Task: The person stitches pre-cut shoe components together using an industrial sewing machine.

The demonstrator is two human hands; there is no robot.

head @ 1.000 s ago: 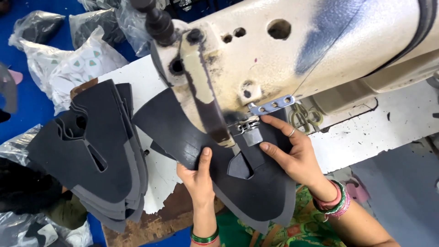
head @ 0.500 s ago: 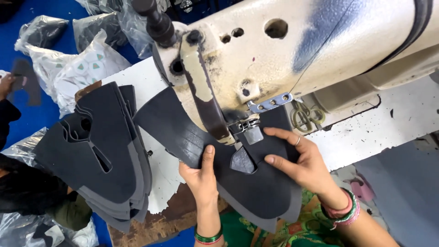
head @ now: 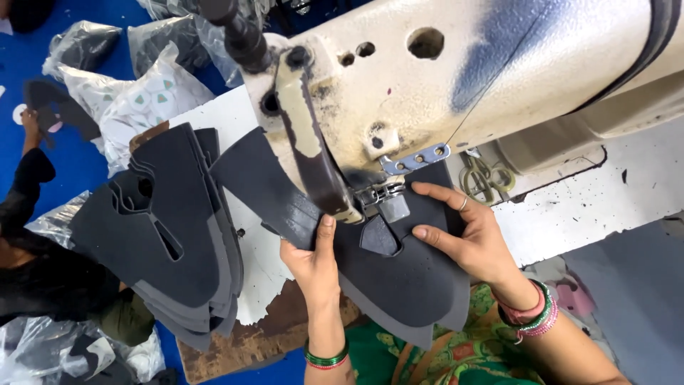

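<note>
Head view, worn camera looking down. Item one: large dark grey curved foam-fabric panel (head: 399, 285), lying flat on the white bench (head: 570, 214), its upper edge under the presser foot (head: 385, 196) of the cream industrial sewing machine (head: 442, 85); a small dark patch piece (head: 379, 237) sits on it just below the foot.

Left hand (head: 313, 260): at 7 o'clock of the foot, fingers together, thumb laid flat along the panel, pressing it down. Right hand (head: 463, 235): at 4 o'clock, fingers spread flat, fingertips steadying the patch's edge. Neither hand pinches anything.

Handling note: even pressure from both hands should hold the patch square; fingertips are best kept apart from the needle, which is likely hidden behind the foot.

Surroundings: stack of matching dark grey cut panels (head: 164, 228) at 9 o'clock, overhanging the bench edge; clear plastic bags (head: 135, 93) at 10 o'clock; another person's dark sleeve (head: 28, 178) at far left. The machine head overhangs the seam area and blocks sight of it.
</note>
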